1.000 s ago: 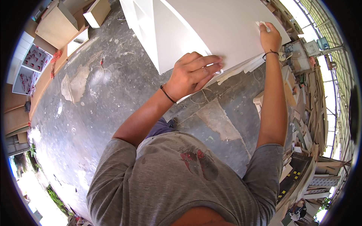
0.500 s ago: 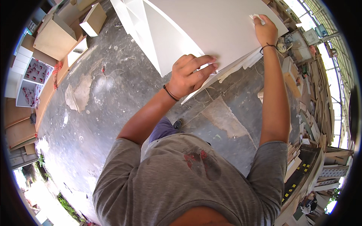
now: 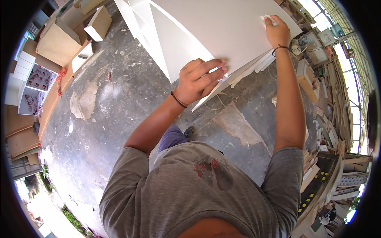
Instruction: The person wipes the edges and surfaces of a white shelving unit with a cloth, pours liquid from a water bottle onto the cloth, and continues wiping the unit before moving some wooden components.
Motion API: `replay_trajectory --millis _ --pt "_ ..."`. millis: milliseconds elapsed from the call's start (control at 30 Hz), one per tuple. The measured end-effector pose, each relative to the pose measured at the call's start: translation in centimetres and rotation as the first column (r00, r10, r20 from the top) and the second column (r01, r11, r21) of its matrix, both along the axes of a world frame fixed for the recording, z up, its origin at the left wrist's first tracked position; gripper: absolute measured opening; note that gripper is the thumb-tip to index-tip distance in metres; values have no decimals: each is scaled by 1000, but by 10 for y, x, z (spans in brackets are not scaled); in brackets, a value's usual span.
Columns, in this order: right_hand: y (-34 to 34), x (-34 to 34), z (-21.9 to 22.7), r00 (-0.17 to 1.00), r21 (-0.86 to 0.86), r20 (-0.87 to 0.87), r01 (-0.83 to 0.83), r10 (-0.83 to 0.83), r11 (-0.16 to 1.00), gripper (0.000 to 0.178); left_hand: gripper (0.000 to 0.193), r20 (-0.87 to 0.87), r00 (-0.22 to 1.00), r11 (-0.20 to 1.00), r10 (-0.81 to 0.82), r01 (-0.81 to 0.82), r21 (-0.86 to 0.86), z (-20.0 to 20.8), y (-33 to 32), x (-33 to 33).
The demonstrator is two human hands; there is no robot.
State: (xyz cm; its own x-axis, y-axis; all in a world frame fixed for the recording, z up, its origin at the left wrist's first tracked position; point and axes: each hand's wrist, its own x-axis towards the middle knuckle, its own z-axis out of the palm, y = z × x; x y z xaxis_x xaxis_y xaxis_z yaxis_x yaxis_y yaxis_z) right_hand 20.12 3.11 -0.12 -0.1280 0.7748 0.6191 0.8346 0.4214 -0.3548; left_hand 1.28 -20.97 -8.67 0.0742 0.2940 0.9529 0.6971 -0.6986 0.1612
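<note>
- White panel (image 3: 230,29), upper centre: presumably stiff, slippery — best held by its edges.
- Crumpled white wad (image 3: 274,23) (likely soft) is pinched by right hand (image 3: 278,33); white scrap (image 3: 225,76) by left hand (image 3: 197,81).

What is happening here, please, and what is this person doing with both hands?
A person in a grey T-shirt is handling a large white boxy piece. The right hand holds a crumpled white wad against its broad face. The left hand is at the near edge, with something small and white at the fingertips; I cannot tell what. Wooden boxes are at the upper left, beyond the grey floor.
</note>
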Motion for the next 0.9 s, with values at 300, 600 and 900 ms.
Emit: replay_trajectory --millis 300,600,900 --pt "7 2 -2 1000 -14 0 -19 19 1000 39 29 -28 999 1000 19 -18 10 -1 1 -4" --pt "11 5 -4 1000 9 18 -15 14 1000 39 29 -42 996 997 78 -77 16 6 -3 -1" --pt "10 4 -3 1000 18 27 -2 1 1000 39 37 12 994 993 110 -110 38 2 -2 7"
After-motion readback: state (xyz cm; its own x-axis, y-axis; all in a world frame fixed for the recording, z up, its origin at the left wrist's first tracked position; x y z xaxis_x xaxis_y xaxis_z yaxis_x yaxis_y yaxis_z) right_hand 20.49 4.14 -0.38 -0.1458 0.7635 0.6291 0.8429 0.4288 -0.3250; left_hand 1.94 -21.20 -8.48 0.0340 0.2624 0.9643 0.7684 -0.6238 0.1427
